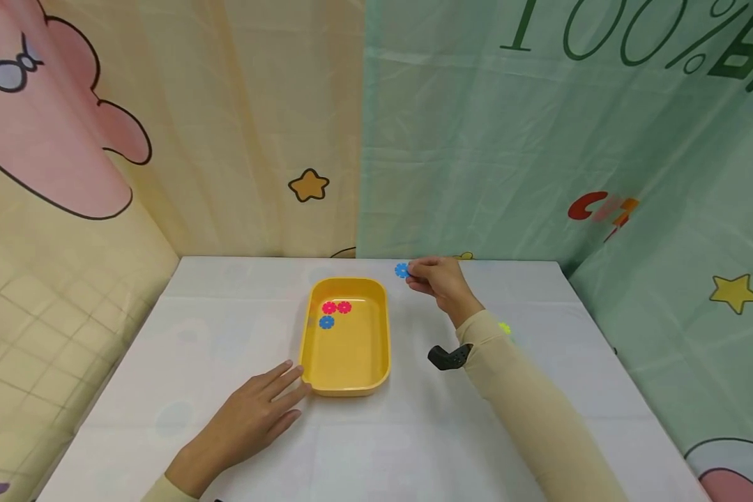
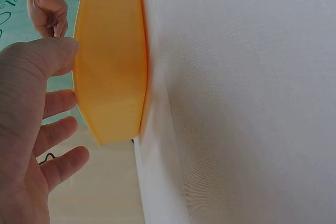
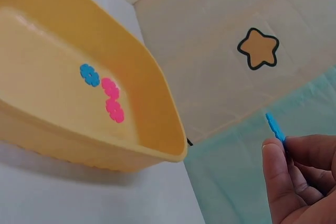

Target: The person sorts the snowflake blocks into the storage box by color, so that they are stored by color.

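Note:
My right hand (image 1: pixel 436 280) pinches a blue flower-shaped disc (image 1: pixel 401 270) between thumb and forefinger, near the far edge of the table and to the right of a yellow tray (image 1: pixel 376 348). In the right wrist view the held blue disc (image 3: pixel 274 127) shows edge-on, above the fingertips. Inside the tray, toward its far left, lie two pink flower-shaped discs (image 1: pixel 337 307) and another blue flower-shaped disc (image 1: pixel 326 322). My left hand (image 1: pixel 260 411) has its fingers extended, with fingertips right at the tray's near left corner. In the left wrist view its thumb overlaps the tray's rim (image 2: pixel 79 66).
A yellow-green piece (image 1: pixel 505 328) lies on the white table (image 1: pixel 238 335), partly hidden behind the right sleeve. Printed curtains (image 1: pixel 257 125) hang behind the table and at both sides. A black wrist device (image 1: pixel 450 358) juts from the right cuff.

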Demonstrator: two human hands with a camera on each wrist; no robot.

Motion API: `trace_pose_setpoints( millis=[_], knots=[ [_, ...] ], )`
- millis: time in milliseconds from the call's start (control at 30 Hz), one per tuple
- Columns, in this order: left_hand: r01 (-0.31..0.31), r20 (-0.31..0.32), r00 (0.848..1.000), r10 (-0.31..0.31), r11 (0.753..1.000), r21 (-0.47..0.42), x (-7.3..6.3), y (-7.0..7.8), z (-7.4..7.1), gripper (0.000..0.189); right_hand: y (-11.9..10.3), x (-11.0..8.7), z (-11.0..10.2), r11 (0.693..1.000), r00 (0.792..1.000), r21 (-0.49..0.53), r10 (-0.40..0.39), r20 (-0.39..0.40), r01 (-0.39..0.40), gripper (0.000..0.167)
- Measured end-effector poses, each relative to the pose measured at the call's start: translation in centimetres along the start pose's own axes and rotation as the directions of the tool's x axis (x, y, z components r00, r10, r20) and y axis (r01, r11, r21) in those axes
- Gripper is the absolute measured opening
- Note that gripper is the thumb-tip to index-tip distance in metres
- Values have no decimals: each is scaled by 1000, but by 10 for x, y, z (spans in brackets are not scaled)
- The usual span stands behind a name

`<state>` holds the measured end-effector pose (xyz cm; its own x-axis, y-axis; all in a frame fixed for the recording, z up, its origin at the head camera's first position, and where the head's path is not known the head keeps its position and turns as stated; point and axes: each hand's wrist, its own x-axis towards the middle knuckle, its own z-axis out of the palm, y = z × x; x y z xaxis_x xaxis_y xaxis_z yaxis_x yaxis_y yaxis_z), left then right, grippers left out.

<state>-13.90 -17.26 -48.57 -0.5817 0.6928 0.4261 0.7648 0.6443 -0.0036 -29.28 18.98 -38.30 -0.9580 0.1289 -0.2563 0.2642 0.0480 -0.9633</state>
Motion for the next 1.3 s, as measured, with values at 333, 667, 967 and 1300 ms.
trace_pose_setpoints(
  millis=[333,667,967,1300],
  knots=[
    [-25,-18,1000,24,999,-24,-4,-2,0,42,2,4,39,1000,1000,6,14,4,-14,18],
    [-24,-25,999,24,1000,-20,-7,-3,-2,40,11,-1,81,999,998,-42,-30,54,32,12],
    [-31,-22,999,30,999,-23,-7,-5,-4,38,19,-6,108,996,999,-84,31,27,-28,6],
    [-12,-5,1000,11,1000,-21,-7,-4,-6,50,32,-8,130,983,998,-170,62,-31,-67,3]
  ],
)
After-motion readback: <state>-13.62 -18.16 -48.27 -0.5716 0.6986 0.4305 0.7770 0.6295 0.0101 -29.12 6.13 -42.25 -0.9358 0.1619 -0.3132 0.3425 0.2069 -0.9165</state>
